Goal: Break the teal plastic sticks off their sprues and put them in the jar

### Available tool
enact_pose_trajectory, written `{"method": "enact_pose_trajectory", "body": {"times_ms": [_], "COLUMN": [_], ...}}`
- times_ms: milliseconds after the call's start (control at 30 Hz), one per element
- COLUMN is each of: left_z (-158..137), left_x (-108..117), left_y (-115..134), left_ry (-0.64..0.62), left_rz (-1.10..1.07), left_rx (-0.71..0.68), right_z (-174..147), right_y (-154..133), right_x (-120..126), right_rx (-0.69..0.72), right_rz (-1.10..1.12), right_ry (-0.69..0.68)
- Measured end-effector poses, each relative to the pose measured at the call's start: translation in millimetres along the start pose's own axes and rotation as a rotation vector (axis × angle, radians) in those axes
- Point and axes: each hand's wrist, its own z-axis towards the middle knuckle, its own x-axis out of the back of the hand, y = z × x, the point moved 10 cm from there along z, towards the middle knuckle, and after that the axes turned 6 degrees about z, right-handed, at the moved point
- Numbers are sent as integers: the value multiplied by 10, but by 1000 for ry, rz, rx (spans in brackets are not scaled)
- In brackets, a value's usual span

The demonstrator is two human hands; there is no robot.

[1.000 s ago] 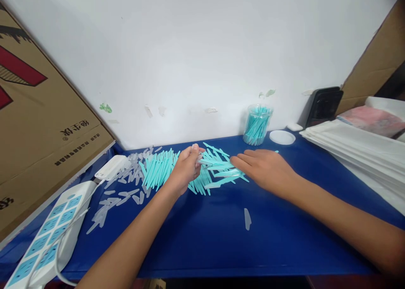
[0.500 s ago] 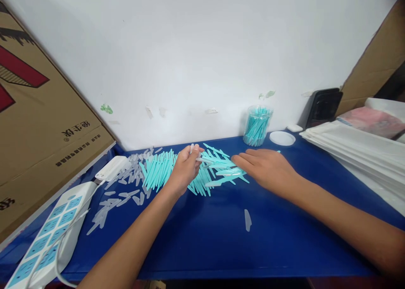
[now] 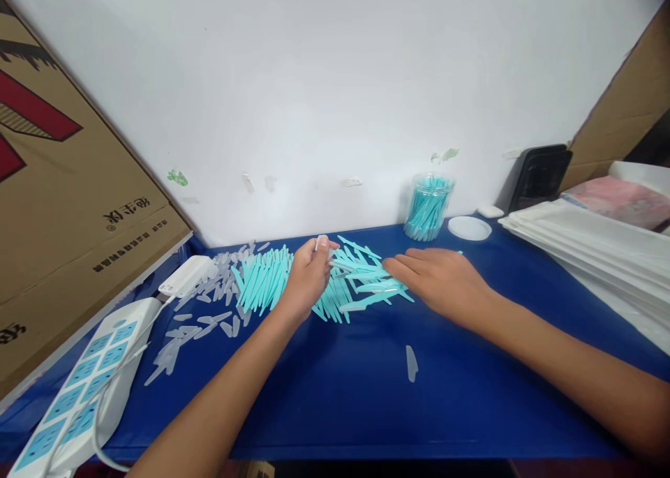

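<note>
My left hand (image 3: 306, 279) is closed, pinching a small translucent blade cap (image 3: 321, 241) between thumb and fingers. My right hand (image 3: 442, 280) is closed round the right end of a turquoise eyebrow razor (image 3: 366, 274), whose other end points toward my left hand. Loose turquoise razors lie beneath and between both hands. To the left, a neat row of turquoise razors (image 3: 264, 279) spreads across the blue table (image 3: 335, 394). Beside it, many translucent caps (image 3: 178, 342) are scattered. One lone cap (image 3: 412, 363) lies nearer the front.
A clear jar (image 3: 429, 209) of turquoise razors stands by the wall, with a white lid (image 3: 470, 228) beside it. White stacked sheets (image 3: 591, 255) and a black holder (image 3: 539, 178) occupy the right. A power strip (image 3: 88, 387), white device (image 3: 185, 275) and cardboard box (image 3: 88, 185) line the left.
The cap in my left hand has turned slightly, and more of it shows above the thumb. Both hands stay nearly in place; the whole view has shifted a little.
</note>
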Motion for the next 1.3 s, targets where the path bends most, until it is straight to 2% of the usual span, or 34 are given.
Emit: {"method": "enact_pose_trajectory", "body": {"times_ms": [267, 467, 667, 800, 1100, 1300], "left_z": [45, 24, 6, -33, -66, -42], "left_x": [-43, -116, -113, -155, -130, -104], "left_y": [35, 36, 53, 84, 90, 61], "left_ry": [-223, -331, -361, -401, -385, -373], "left_rz": [-110, -113, -118, -125, -29, -26], "left_rx": [36, 30, 34, 34, 62, 80], "right_z": [-27, -23, -23, -12, -21, -24], "right_y": [198, 209, 190, 111, -5, -24], "right_x": [24, -19, -13, 63, 180, 169], "right_rx": [-72, -78, -58, -9, 47, 53], "right_rz": [-62, -56, -61, -84, -127, -133], "right_ry": [-14, -40, -16, 46, 167, 187]}}
